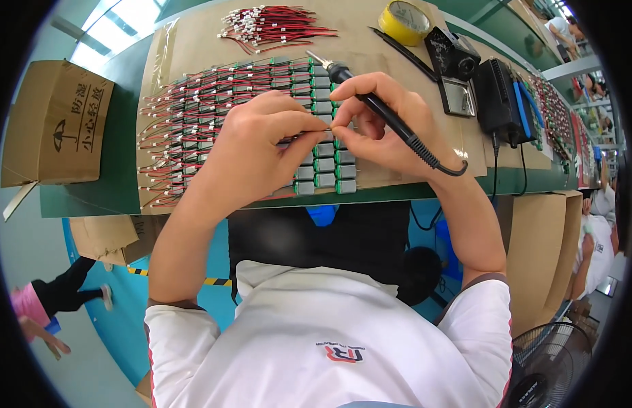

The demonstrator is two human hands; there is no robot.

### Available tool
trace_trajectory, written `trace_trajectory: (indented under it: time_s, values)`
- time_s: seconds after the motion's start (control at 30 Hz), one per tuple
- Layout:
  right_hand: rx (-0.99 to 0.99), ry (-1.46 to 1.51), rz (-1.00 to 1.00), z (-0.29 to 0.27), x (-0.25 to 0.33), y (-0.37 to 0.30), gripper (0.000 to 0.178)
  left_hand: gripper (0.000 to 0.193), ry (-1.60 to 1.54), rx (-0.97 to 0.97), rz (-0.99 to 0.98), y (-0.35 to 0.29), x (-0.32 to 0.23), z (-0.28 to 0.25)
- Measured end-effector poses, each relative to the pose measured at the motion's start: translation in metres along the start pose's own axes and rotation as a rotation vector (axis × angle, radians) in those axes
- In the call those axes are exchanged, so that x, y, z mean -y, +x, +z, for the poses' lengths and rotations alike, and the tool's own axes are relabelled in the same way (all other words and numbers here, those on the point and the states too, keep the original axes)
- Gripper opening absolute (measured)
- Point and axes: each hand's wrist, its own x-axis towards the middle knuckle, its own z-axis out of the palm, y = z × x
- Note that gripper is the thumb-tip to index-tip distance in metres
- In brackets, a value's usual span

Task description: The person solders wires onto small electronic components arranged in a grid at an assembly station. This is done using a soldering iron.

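A soldering iron (396, 124) with a black handle lies across my right hand (397, 139), its metal tip pointing up and left, away from me. The thumb and a fingertip of that same hand pinch close together. My left hand (251, 146) is closed in a pinch too, meeting the right fingertips; whatever tiny piece is between them is too small to make out. Below both hands lie rows of small grey blocks with green ends (324, 164). Red and black wires with white connectors (187, 112) run from the rows at left.
A bundle of red and black wires (275, 26) lies at the back. Yellow tape (404, 24), a black pen-like tool (404, 53), a soldering stand (455, 58) and a black box with blue-handled pliers (500, 102) are at right. A cardboard box (57, 122) stands left.
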Motion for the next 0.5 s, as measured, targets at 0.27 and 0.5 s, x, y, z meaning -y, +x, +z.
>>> trace_trajectory:
  time_s: [0.27,0.5]
  values:
    - [0.011,0.08,0.015,0.002,-0.008,-0.009,0.035,0.008,-0.16,0.032,-0.28,-0.004,-0.006,0.001]
    - [-0.068,0.159,-0.011,-0.014,-0.012,-0.03,0.046,0.005,-0.064,0.016,-0.337,-0.011,0.003,0.0]
